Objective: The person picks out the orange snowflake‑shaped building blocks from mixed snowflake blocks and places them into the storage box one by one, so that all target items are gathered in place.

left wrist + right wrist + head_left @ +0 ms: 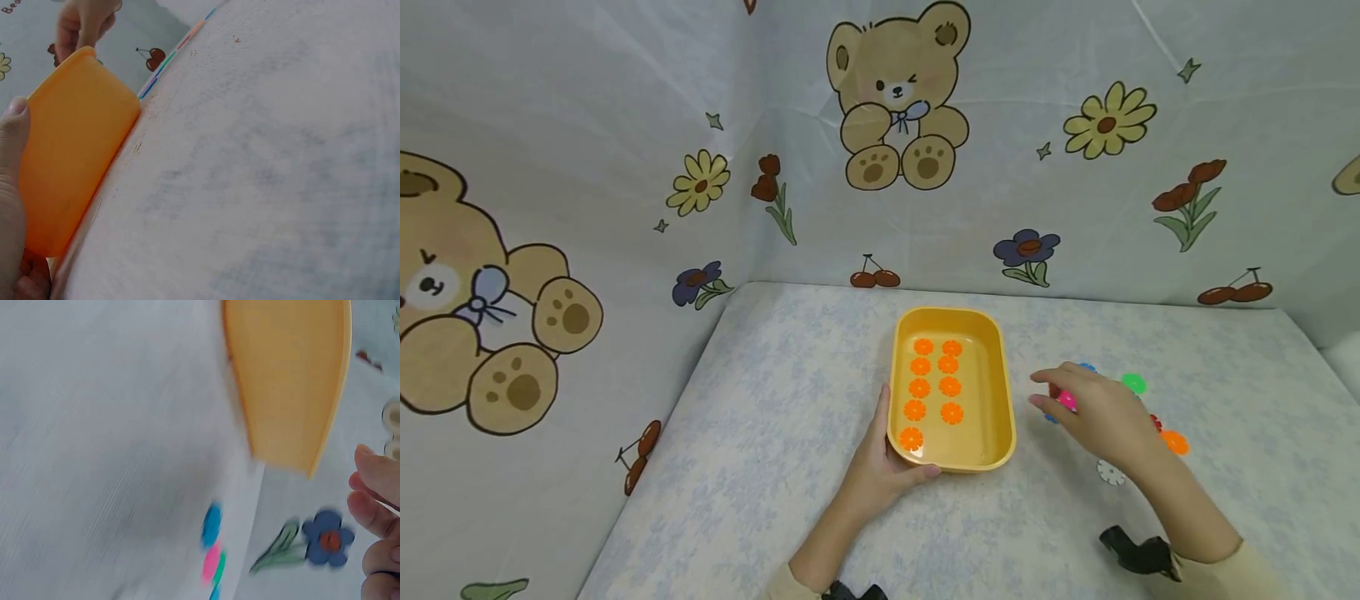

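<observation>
My left hand point(883, 471) grips the near left corner of a yellow plastic tray point(1007, 400), thumb on the near rim and fingers along the left side. Inside the tray lie several orange notched discs point(950, 387) in two columns; the left column reaches nearer to me than the right. To the right of the tray, my right hand point(1105, 417) hovers over a loose group of coloured discs, with thumb and index finger apart. No piece shows between those fingers in the right wrist view. A pink disc point(1067, 402) appears by the fingertips.
Around the right hand lie a green disc point(1134, 383), an orange disc point(1175, 442) and a clear white disc point(1110, 472), with blue and red ones partly hidden beneath it. A printed cloth with bears and flowers point(898, 100) hangs behind the pale table point(790, 400).
</observation>
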The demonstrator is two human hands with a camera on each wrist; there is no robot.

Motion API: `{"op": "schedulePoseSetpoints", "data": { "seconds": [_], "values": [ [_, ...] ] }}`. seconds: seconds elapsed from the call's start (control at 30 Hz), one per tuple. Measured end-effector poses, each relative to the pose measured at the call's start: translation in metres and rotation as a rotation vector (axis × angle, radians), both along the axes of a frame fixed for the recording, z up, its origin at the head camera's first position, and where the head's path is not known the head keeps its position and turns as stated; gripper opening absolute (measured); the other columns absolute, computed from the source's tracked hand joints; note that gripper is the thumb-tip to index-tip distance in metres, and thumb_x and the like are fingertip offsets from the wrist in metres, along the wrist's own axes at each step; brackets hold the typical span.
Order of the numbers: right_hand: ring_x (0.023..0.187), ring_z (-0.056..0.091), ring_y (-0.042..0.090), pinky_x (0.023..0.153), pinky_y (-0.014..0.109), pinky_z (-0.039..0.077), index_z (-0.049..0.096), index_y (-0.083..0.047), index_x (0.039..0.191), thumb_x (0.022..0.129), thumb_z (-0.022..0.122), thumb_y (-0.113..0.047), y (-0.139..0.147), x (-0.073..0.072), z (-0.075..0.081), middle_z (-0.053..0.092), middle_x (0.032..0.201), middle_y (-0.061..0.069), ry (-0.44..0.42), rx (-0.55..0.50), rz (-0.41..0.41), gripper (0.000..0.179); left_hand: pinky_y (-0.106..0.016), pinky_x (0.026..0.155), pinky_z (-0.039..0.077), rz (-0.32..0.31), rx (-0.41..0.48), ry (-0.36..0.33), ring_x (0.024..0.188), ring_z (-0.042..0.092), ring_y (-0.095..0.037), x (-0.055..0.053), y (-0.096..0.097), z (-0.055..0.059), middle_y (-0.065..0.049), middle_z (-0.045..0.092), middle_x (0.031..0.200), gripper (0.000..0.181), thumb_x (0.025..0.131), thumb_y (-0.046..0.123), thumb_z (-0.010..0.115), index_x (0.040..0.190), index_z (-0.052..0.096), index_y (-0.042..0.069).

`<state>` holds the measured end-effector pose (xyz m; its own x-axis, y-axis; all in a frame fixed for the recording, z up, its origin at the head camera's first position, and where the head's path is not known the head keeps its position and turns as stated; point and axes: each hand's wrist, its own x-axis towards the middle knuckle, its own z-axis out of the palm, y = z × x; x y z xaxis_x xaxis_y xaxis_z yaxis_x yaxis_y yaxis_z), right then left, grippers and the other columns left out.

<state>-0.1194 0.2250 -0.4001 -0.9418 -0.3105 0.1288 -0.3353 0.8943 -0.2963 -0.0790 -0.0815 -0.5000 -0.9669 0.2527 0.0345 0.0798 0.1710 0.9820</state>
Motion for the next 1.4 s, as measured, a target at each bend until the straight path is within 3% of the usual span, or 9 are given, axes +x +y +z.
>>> {"op": "schedulePoseSetpoints", "data": {
  "seconds": [0.1,0.27,0.37,0.47,0.67,0.83,1.0,1.13,1.4],
  "values": [
    [0.064,0.051,0.013,0.052,0.025,0.045,0.066,-0.011,0.126,0.09,0.073,-0.03,0.039,0.004,-0.006,0.067,0.096,0.005,-0.069,0.031,-0.077,0.04,-0.049,0.123,0.02,0.003,-0.016,0.009,0.153,0.018,-0.014,0.0,0.0,0.0,0.009,0.007,0.167,0.124,0.078,0.032,0.086,0.16,-0.007,0.028],
    [0.08,0.059,0.026,0.059,0.043,0.054,0.054,-0.003,0.136,0.09,0.072,-0.032,0.104,0.009,-0.021,0.063,0.105,0.019,-0.316,0.108,-0.225,0.057,-0.049,0.122,0.022,-0.001,-0.013,0.017,0.153,0.019,-0.015,0.0,0.0,-0.001,0.008,0.007,0.167,0.124,0.079,0.031,0.086,0.16,-0.007,0.028],
    [0.081,0.057,0.028,0.059,0.044,0.053,0.048,0.001,0.139,0.09,0.071,-0.036,0.136,0.011,-0.03,0.059,0.105,0.023,-0.427,0.136,-0.282,0.066,-0.048,0.122,0.022,0.0,-0.013,0.019,0.153,0.019,-0.015,0.0,0.0,-0.002,0.009,0.006,0.167,0.124,0.079,0.03,0.086,0.16,-0.007,0.029],
    [0.08,0.054,0.029,0.06,0.044,0.054,0.046,0.003,0.14,0.089,0.071,-0.037,0.156,0.014,-0.04,0.058,0.101,0.023,-0.481,0.153,-0.295,0.069,-0.047,0.122,0.02,0.003,-0.011,0.01,0.153,0.018,-0.014,0.0,-0.001,-0.002,0.01,0.006,0.167,0.123,0.079,0.03,0.085,0.16,-0.007,0.033],
    [0.083,0.053,0.03,0.068,0.05,0.055,0.051,0.005,0.135,0.088,0.074,-0.026,0.169,0.019,-0.052,0.06,0.094,0.018,-0.497,0.163,-0.277,0.061,-0.043,0.123,0.019,0.003,-0.005,-0.01,0.153,0.017,-0.011,0.001,-0.001,0.0,0.012,0.005,0.166,0.121,0.08,0.028,0.085,0.159,-0.007,0.037],
    [0.085,0.054,0.031,0.071,0.052,0.054,0.055,0.005,0.131,0.085,0.077,-0.025,0.17,0.02,-0.058,0.062,0.094,0.015,-0.467,0.144,-0.282,0.059,-0.038,0.122,0.021,-0.019,0.035,-0.011,0.153,0.018,-0.014,0.0,-0.001,0.002,0.009,0.005,0.167,0.12,0.081,0.026,0.084,0.16,-0.007,0.032],
    [0.089,0.054,0.036,0.077,0.061,0.051,0.059,0.006,0.126,0.083,0.079,-0.025,0.166,0.019,-0.058,0.063,0.098,0.02,-0.461,0.118,-0.306,0.056,-0.039,0.122,0.021,-0.023,0.052,-0.009,0.153,0.018,-0.016,0.0,-0.001,0.001,0.007,0.005,0.168,0.119,0.081,0.025,0.084,0.159,-0.006,0.036],
    [0.091,0.053,0.037,0.077,0.061,0.05,0.06,0.006,0.123,0.083,0.079,-0.028,0.164,0.017,-0.058,0.062,0.103,0.023,-0.463,0.08,-0.326,0.055,-0.038,0.122,0.021,-0.024,0.058,-0.01,0.153,0.017,-0.015,-0.001,0.0,0.001,0.009,0.004,0.168,0.119,0.081,0.023,0.084,0.157,-0.005,0.041],
    [0.091,0.051,0.036,0.079,0.062,0.048,0.056,0.003,0.12,0.083,0.079,-0.023,0.165,0.018,-0.059,0.059,0.103,0.021,-0.446,0.018,-0.322,0.051,-0.035,0.121,0.022,-0.043,0.058,-0.013,0.153,0.017,-0.017,-0.003,0.0,0.001,0.008,0.003,0.168,0.118,0.082,0.023,0.083,0.158,-0.007,0.039]
  ]
}}
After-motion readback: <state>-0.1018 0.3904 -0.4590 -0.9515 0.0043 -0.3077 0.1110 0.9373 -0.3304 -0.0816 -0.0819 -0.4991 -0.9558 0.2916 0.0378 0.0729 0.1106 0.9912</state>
